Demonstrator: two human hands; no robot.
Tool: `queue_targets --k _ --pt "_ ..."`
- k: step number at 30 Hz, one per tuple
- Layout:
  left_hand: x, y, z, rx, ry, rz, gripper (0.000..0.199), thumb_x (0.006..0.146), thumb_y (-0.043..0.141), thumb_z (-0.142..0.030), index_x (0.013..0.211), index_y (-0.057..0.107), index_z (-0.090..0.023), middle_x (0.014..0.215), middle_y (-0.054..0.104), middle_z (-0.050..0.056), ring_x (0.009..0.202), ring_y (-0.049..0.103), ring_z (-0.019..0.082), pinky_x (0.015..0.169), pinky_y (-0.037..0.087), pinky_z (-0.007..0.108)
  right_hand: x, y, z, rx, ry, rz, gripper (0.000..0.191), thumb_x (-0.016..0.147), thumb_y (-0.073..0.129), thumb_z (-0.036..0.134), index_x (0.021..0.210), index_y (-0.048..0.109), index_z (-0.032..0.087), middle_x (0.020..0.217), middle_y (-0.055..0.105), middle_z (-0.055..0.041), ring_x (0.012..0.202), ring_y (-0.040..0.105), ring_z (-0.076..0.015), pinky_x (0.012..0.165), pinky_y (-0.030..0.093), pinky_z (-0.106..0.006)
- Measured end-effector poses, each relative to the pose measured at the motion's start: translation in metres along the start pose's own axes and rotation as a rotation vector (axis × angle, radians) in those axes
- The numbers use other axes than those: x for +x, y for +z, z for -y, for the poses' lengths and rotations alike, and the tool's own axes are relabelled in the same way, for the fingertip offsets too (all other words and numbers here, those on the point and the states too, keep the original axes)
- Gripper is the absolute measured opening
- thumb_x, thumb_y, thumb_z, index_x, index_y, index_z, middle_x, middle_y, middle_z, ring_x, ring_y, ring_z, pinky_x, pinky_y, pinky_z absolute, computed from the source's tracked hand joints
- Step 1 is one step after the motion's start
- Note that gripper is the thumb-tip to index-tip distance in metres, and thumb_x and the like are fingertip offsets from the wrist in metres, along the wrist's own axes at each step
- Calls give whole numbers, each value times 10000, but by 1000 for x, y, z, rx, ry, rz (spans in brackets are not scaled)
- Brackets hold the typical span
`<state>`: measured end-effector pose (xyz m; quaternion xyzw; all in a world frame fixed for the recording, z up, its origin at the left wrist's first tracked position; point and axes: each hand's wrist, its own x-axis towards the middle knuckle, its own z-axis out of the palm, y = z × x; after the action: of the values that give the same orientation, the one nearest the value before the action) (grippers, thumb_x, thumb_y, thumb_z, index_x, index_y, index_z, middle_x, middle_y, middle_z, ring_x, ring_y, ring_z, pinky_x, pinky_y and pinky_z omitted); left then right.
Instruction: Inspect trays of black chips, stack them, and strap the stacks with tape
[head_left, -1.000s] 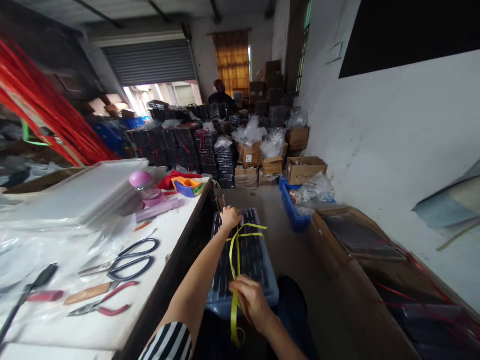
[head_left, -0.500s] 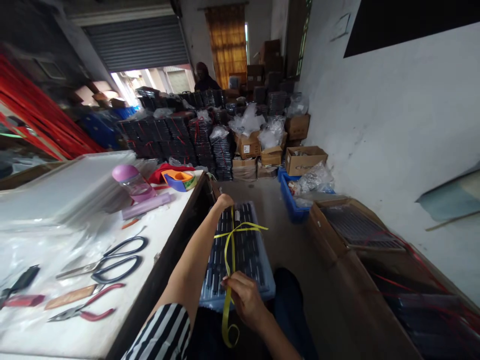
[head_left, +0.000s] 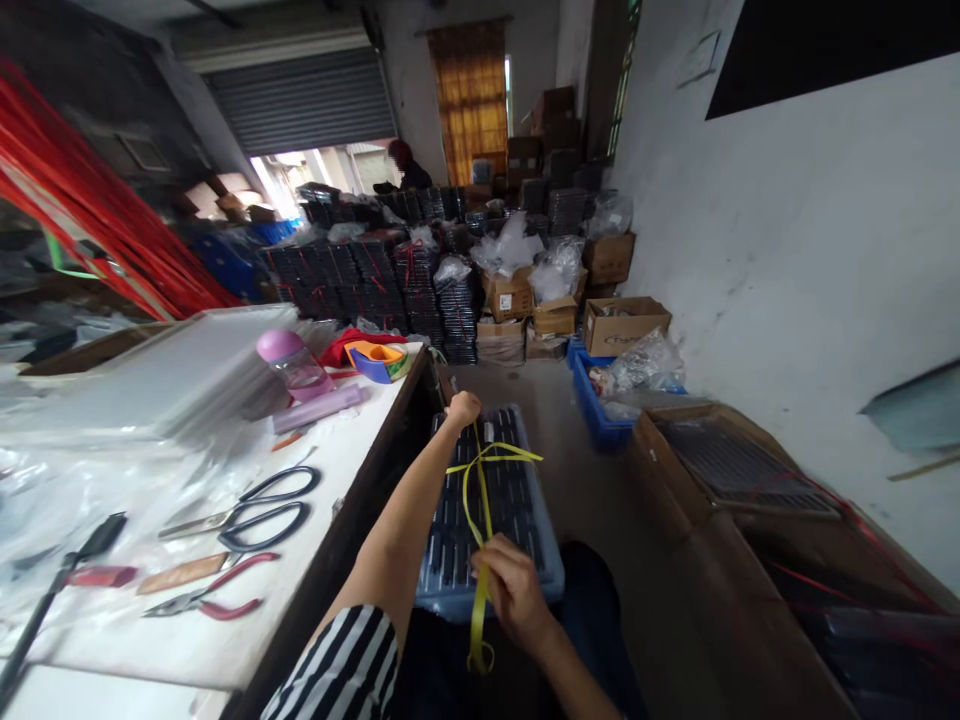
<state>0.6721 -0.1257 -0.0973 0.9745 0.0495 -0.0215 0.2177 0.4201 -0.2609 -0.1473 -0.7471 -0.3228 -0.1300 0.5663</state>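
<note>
In front of me sits a stack of clear plastic trays (head_left: 551, 560) with rows of black parts in the top one. Yellow strapping (head_left: 484, 500) runs lengthwise and crosswise over it, crossing near the middle. At the far edge of the stack, my left hand (head_left: 463, 407) is closed on the lengthwise strap. My right hand (head_left: 514, 588) pinches the same strap at the near edge, and its loose end hangs down in a curl below the fingers. The near edge of the stack is by my legs.
Scissors (head_left: 259, 510), red-handled pliers (head_left: 214, 592), a tape dispenser (head_left: 379, 362) and a pink-capped bottle (head_left: 292, 362) lie on the white table (head_left: 300, 590) at left. Cardboard boxes (head_left: 637, 470) and a blue crate (head_left: 600, 415) stand right. A person (head_left: 411, 170) is behind stacked black trays (head_left: 375, 275).
My view has shifted slightly left, so everything appears farther right. Both hands keep their hold on the yellow strap, and its loop over the stack looks narrower.
</note>
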Motion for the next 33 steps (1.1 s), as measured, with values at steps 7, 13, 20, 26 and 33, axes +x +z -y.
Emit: queue_targets --k 7,13,20,26,33 --pt "-86 17 12 -12 112 -73 309 885 521 -337 1137 559 -162 1187 557 92 1041 554 213 881 465 439 -1 -4 2 2 25 2 284 895 348 105 842 617 175 744 575 -54 726 545 -169 652 451 -293" --pt "-147 23 13 20 144 -7 395 847 578 -317 1210 515 -172 1181 552 96 1098 520 241 910 437 455 -3 1 0 -29 17 -3 273 883 360 100 852 621 174 742 577 -52 737 543 -170 662 452 -294" --pt "-128 7 6 14 84 134 252 875 543 -337 1025 595 -142 1021 620 64 909 601 178 811 499 394 -3 2 1 -67 -16 -47 293 876 352 80 853 627 178 742 587 -52 722 548 -162 643 461 -287" --pt "-127 8 6 -24 110 202 284 869 551 -343 1066 582 -141 1055 608 67 899 602 180 770 516 374 -4 4 -3 -46 -25 -62 284 874 357 78 866 617 192 755 587 -52 745 554 -175 671 474 -307" --pt "-139 9 3 -36 153 112 250 865 560 -330 1025 602 -143 1018 623 57 893 607 177 777 512 369 -3 3 -3 -16 -46 -75 286 893 352 87 887 617 194 842 624 -74 859 558 -192 766 484 -348"
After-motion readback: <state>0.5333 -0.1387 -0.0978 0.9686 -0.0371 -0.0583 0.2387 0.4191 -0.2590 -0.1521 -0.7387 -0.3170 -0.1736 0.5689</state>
